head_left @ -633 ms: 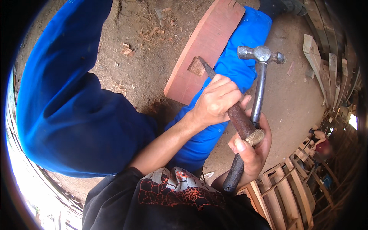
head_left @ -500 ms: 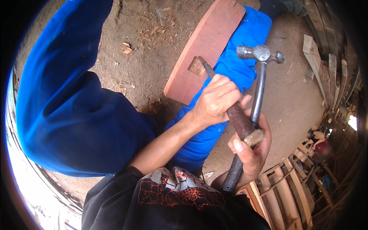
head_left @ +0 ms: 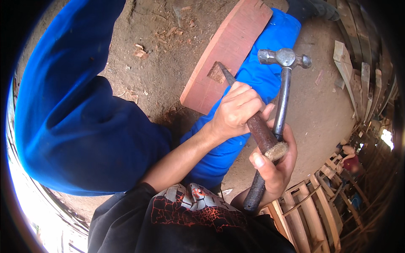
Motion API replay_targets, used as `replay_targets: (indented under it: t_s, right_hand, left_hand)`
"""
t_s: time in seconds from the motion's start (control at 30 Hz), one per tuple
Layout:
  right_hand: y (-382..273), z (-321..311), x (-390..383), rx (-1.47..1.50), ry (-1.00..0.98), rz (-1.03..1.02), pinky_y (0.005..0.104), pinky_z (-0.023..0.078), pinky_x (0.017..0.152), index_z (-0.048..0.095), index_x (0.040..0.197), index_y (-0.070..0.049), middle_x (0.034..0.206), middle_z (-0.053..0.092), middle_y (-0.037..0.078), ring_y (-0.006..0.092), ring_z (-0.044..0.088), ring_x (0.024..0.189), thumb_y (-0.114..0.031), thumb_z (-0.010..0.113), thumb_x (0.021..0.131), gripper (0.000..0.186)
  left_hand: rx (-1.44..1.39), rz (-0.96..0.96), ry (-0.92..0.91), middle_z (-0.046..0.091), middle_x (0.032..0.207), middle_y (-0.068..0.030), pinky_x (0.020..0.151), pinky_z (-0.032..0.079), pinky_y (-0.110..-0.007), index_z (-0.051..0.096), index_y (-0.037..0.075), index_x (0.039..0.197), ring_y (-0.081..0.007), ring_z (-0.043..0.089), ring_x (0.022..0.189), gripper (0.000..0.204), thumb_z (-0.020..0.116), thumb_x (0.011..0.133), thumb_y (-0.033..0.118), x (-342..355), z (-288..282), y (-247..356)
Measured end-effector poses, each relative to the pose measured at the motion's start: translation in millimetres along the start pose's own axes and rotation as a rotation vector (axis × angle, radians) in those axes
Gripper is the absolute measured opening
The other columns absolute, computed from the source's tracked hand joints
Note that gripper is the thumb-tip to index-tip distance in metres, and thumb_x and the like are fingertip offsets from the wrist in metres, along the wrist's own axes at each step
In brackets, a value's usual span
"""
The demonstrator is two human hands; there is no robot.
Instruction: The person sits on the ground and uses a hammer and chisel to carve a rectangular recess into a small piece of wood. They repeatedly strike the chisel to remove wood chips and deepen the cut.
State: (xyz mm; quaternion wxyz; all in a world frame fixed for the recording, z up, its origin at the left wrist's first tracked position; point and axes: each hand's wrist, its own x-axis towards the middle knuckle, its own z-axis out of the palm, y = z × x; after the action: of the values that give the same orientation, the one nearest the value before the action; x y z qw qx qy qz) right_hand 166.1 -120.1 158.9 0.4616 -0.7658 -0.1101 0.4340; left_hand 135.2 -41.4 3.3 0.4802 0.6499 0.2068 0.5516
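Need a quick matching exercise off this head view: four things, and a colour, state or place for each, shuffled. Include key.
Things
1. chisel
2. hammer
3. wooden block
4. trousers

Descriptions
A. bright blue
B. handle runs through the right hand, metal head beyond it
C. reddish, with a squarish recess cut in its face
D. gripped in the left hand

Right pairs: 1-D, 2-B, 3-C, 4-A
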Motion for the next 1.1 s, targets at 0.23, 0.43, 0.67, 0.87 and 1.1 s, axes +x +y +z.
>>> replay_targets:
  t_s: [0.23,0.43,0.67,0.87,1.1]
  right_hand:
    - [1,2,0,-0.019,-0.013,-0.041,0.0277,0.04,0.087,0.047,0.119,0.0,0.108,0.049,0.007,0.0113,0.046,0.097,-0.015,0.078,0.065,0.064]
    - [1,6,-2,0.011,0.012,-0.032,0.0275,0.04,0.087,0.047,0.119,0.0,0.108,0.049,0.007,0.0112,0.046,0.097,-0.015,0.078,0.066,0.063]
    - [5,6,-1,-0.017,-0.014,-0.061,0.0284,0.041,0.086,0.048,0.118,0.0,0.107,0.049,0.006,0.0115,0.046,0.097,-0.016,0.08,0.065,0.064]
    - [8,9,0,-0.056,0.006,-0.156,0.0226,0.034,0.07,0.047,0.117,0.005,0.087,0.047,0.002,0.0065,0.042,0.075,-0.019,0.075,0.068,0.06]
    - [8,9,0,-0.09,-0.004,-0.187,0.0195,0.03,0.06,0.047,0.115,0.007,0.074,0.046,-0.002,0.0033,0.04,0.063,-0.021,0.072,0.069,0.059]
  left_hand:
    - [-0.025,0.003,0.029,0.051,0.06,-0.0059,0.053,0.038,-0.034,0.05,0.007,0.062,-0.0221,0.05,0.052,0.031,0.08,0.07,0.001,0,0,-1]
    - [-0.033,-0.024,0.023,0.051,0.062,-0.0057,0.055,0.037,-0.035,0.05,0.007,0.063,-0.0224,0.05,0.054,0.031,0.079,0.071,0.001,1,-1,1]
    - [-0.078,-0.057,0.038,0.05,0.063,-0.0051,0.058,0.037,-0.035,0.052,0.007,0.064,-0.0229,0.049,0.057,0.029,0.079,0.073,0.002,-3,-2,1]
    - [-0.085,-0.04,0.051,0.05,0.063,-0.0046,0.057,0.036,-0.035,0.052,0.008,0.064,-0.0227,0.049,0.057,0.029,0.08,0.072,0.002,-2,-1,1]
    - [-0.076,-0.035,0.045,0.05,0.063,-0.0044,0.057,0.036,-0.035,0.053,0.008,0.064,-0.0226,0.05,0.057,0.029,0.08,0.071,0.003,0,-4,2]
